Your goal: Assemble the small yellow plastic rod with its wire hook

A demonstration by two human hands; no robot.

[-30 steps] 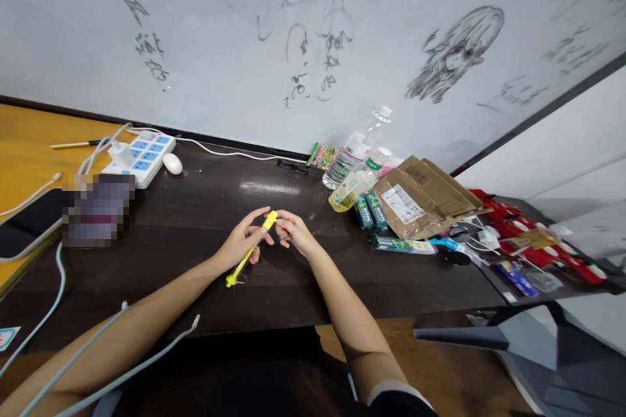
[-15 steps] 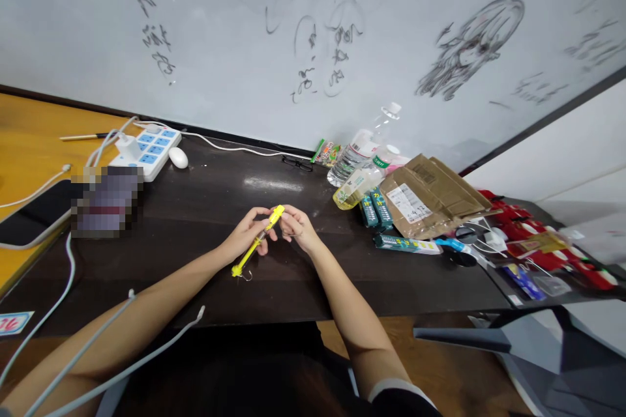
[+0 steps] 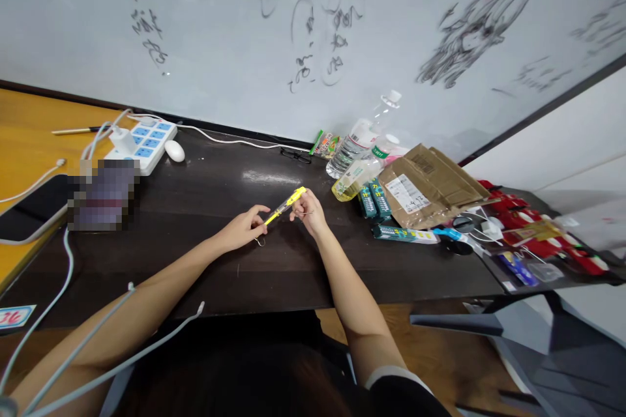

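Observation:
A slim, yellow, pen-like tool with a clear middle section (image 3: 283, 208) slants above the dark desk, its upper end to the right. My left hand (image 3: 243, 230) is closed, thumb and fingers pinching its lower end. At the upper end, the fingers of my right hand (image 3: 312, 214) are closed on the yellow tip. A thin, curved, wire-like piece (image 3: 261, 242) hangs just below my left fingertips; how it joins the tool is hidden. Another fine strand shows at my right fingers, too thin to make out.
A power strip (image 3: 155, 143), white mouse (image 3: 175, 150) and phone (image 3: 36, 208) lie left. Glasses (image 3: 295, 156) rest by the whiteboard (image 3: 210, 32). Bottles (image 3: 353, 148), teal boxes (image 3: 375, 199) and a cardboard parcel (image 3: 435, 182) stand right. Loose white cables (image 3: 166, 345) cross my left forearm.
The tool has moved up and right, and tilts flatter. My left hand has slid to its lower end, while my right hand stays at the upper end.

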